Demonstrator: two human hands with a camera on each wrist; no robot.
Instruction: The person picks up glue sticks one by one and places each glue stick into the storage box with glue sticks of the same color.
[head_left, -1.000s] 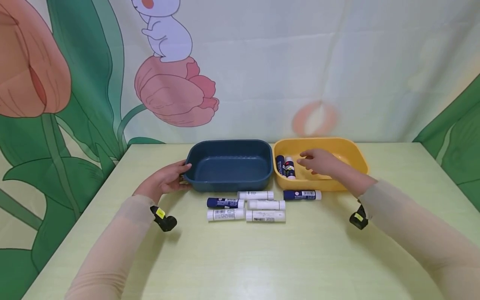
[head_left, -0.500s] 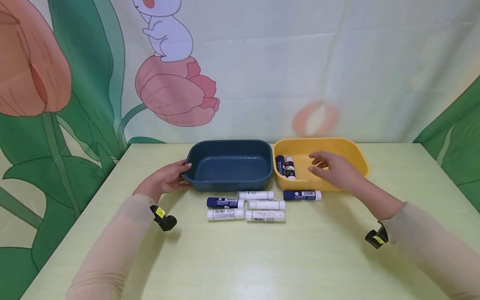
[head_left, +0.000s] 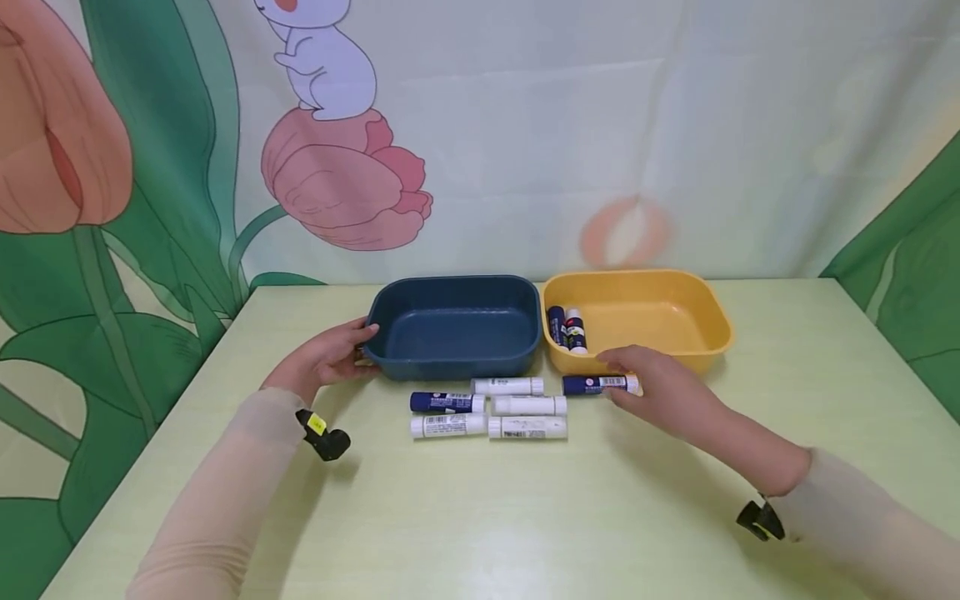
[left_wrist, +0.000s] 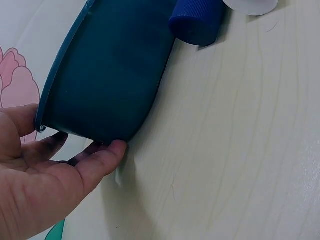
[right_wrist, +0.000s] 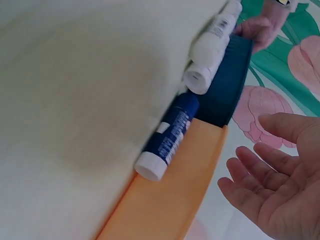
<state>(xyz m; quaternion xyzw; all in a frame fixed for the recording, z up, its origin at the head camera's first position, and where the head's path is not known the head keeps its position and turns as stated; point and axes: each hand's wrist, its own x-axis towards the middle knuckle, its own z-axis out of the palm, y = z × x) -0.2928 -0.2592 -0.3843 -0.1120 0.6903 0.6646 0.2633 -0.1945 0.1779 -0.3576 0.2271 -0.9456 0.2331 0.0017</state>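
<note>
My right hand (head_left: 667, 392) reaches over the white-capped end of a navy glue stick (head_left: 588, 385) lying in front of the yellow bin (head_left: 637, 283). In the right wrist view, its loosely bent fingers hold nothing and stay apart from that glue stick (right_wrist: 170, 135). My left hand (head_left: 333, 358) grips the left end of the dark blue bin (head_left: 457, 369). The left wrist view has a finger at the rim and the thumb against the outer wall (left_wrist: 110, 90). Two navy glue sticks (head_left: 576, 331) lie in the yellow bin, at its left end.
Several white glue sticks (head_left: 527, 427) and one navy glue stick (head_left: 446, 402) lie in front of the blue bin. Both bins stand side by side at the back of the pale table (head_left: 480, 517), before a printed curtain (head_left: 525, 150).
From above the yellow bin, my right hand has come back toward me and down to the navy glue stick in front of it. The left hand has stayed at the blue bin.
</note>
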